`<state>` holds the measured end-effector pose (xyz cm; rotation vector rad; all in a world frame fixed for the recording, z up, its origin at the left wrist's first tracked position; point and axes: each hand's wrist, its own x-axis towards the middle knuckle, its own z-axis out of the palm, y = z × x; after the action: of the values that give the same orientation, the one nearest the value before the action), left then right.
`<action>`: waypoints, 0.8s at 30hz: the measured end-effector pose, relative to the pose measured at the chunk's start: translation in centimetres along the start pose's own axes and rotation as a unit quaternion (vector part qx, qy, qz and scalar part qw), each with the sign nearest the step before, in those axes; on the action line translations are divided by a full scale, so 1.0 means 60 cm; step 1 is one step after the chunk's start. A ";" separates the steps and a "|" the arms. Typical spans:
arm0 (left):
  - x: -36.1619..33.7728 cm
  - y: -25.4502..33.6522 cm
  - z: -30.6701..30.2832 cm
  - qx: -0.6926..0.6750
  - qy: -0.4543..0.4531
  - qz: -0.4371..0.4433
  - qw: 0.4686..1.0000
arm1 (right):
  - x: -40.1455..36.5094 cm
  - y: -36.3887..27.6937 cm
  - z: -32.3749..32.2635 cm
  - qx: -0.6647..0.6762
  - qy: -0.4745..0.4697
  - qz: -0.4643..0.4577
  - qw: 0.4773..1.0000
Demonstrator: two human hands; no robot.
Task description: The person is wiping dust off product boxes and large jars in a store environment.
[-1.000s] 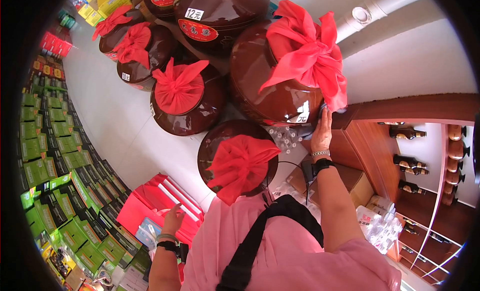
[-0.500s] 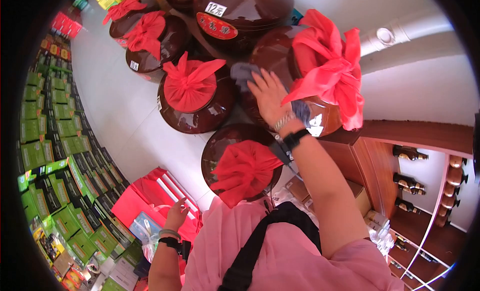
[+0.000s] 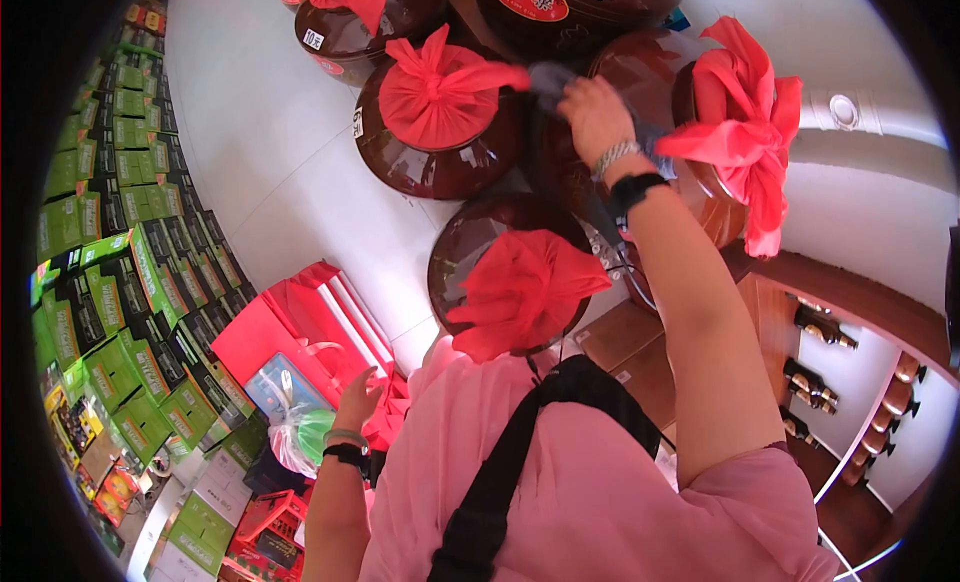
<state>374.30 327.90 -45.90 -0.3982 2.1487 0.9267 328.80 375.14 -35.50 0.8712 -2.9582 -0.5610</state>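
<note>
My right hand (image 3: pixel 596 118) grips a dark grey cloth (image 3: pixel 549 86) against the side of a large glossy brown jar (image 3: pixel 640 67). More of the cloth shows beneath my wrist. That jar's mouth is wrapped in a knotted red cloth cover (image 3: pixel 745 112). To the left of my right hand stands another brown jar (image 3: pixel 410 174) with a price label and a red tied cover (image 3: pixel 440 97). Closer to my body is a third jar (image 3: pixel 465 237), also topped with red cloth (image 3: pixel 530 287). My left hand (image 3: pixel 358 400) hangs beside red paper bags (image 3: pixel 290 317), fingers apart and holding nothing.
Stacked green boxes (image 3: pixel 120 312) line the left side. More jars (image 3: pixel 370 32) stand at the back. On the right are a wooden shelf with bottles (image 3: pixel 810 382) and a white wall pipe (image 3: pixel 845 112). Cardboard boxes (image 3: pixel 625 352) sit below my right arm.
My right hand has slid the grey cloth over the big jar's side, toward the neighbouring jar's red knot. The view has shifted, and my left hand stays low by the red bags.
</note>
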 end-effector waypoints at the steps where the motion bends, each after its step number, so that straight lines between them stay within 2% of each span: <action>1: 0.004 0.014 -0.014 -0.004 0.006 0.005 1.000 | -0.033 -0.025 -0.001 -0.034 -0.012 -0.050 0.998; 2: 0.017 0.016 -0.029 -0.006 0.014 0.019 1.000 | -0.063 -0.044 -0.003 -0.001 -0.036 -0.058 0.998; 4: 0.034 0.014 -0.057 -0.009 0.027 0.047 0.998 | -0.127 -0.066 0.005 0.034 0.033 -0.063 0.997; 7: 0.059 0.042 -0.107 0.023 0.024 0.085 0.996 | -0.226 -0.097 0.031 0.104 0.051 -0.043 0.992; 9: 0.073 0.048 -0.128 0.047 0.012 0.097 0.994 | -0.290 -0.126 0.010 0.207 -0.045 0.101 0.972; 10: 0.077 0.058 -0.137 0.065 0.002 0.098 0.993 | -0.320 -0.136 -0.001 0.257 -0.089 0.171 0.947; 11: 0.078 0.072 -0.144 0.082 -0.007 0.098 0.992 | -0.367 -0.152 0.031 0.274 -0.020 0.252 0.928; 12: 0.080 0.083 -0.149 0.101 -0.016 0.097 0.990 | -0.410 -0.166 0.049 0.341 -0.018 0.341 0.876; 14: 0.092 0.086 -0.147 0.107 -0.044 0.112 0.987 | -0.496 -0.204 0.073 0.460 -0.012 0.505 0.730; 17: 0.114 0.109 -0.132 0.163 -0.077 0.147 0.973 | -0.606 -0.267 0.107 0.500 -0.006 0.617 0.607; 21: 0.136 0.172 -0.090 0.175 -0.107 0.188 0.961 | -0.680 -0.309 0.124 0.509 -0.065 0.685 0.517; 24: 0.133 0.231 -0.048 0.169 -0.124 0.229 0.951 | -0.696 -0.325 0.153 0.473 -0.026 0.684 0.554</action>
<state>360.08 335.46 -43.66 0.3856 2.1432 0.7766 373.32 384.95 -46.85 -1.5866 -2.5589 1.0972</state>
